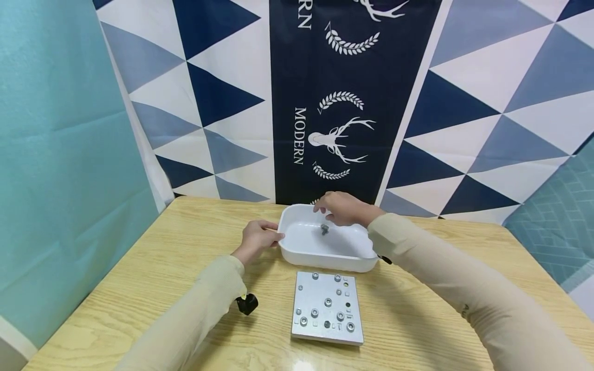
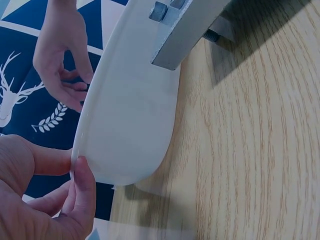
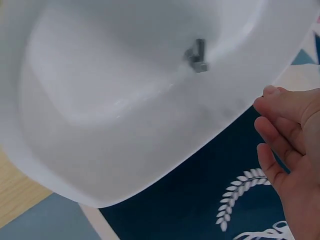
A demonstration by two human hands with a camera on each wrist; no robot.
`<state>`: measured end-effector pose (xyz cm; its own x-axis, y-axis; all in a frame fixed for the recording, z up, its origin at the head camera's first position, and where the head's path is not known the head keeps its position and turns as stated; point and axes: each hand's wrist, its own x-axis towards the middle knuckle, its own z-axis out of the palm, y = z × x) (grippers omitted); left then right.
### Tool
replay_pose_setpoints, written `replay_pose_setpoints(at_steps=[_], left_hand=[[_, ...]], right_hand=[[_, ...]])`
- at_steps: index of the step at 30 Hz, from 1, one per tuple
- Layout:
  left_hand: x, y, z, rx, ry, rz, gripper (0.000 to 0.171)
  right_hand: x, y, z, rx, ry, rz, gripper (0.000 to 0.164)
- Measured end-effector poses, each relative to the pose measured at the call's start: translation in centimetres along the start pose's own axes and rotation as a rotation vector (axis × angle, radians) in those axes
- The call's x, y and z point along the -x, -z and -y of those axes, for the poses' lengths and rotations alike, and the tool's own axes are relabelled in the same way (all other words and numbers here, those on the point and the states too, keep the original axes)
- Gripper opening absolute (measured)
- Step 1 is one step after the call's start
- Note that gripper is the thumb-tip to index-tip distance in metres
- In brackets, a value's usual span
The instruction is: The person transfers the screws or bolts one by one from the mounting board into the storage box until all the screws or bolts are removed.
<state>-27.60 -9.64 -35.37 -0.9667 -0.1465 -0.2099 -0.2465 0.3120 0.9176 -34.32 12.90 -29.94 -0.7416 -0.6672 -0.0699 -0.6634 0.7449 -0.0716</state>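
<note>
A white plastic tub (image 1: 320, 262) stands on the table, and my left hand (image 1: 259, 238) pinches its left rim between thumb and fingers. The left wrist view shows this left hand (image 2: 55, 195) close up at the rim. My right hand (image 1: 342, 208) hovers at the tub's far side, fingers loosely bent, no object visible in them. In the right wrist view the fingertips of the right hand (image 3: 290, 130) appear right by the rim. A few small grey metal pieces (image 3: 198, 56) lie together on the tub's floor.
In front of the tub lies a silver metal plate (image 1: 320, 293) fitted with several bolts and small blocks, with a few dark holes. The wooden table (image 1: 185, 247) meets a patterned wall cloth (image 1: 223, 98) behind. A teal curtain (image 1: 69, 154) hangs at left.
</note>
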Motion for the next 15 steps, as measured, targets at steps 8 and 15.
replay_pose_setpoints(at_steps=[8, 15], left_hand=[[-0.2, -0.1, 0.1, 0.007, 0.000, -0.006, 0.028], [-0.1, -0.1, 0.0, 0.007, 0.001, -0.011, 0.028]], right_hand=[[2.5, -0.2, 2.0, -0.010, 0.111, -0.062, 0.029], [4.7, -0.6, 3.1, 0.036, 0.186, -0.093, 0.026]])
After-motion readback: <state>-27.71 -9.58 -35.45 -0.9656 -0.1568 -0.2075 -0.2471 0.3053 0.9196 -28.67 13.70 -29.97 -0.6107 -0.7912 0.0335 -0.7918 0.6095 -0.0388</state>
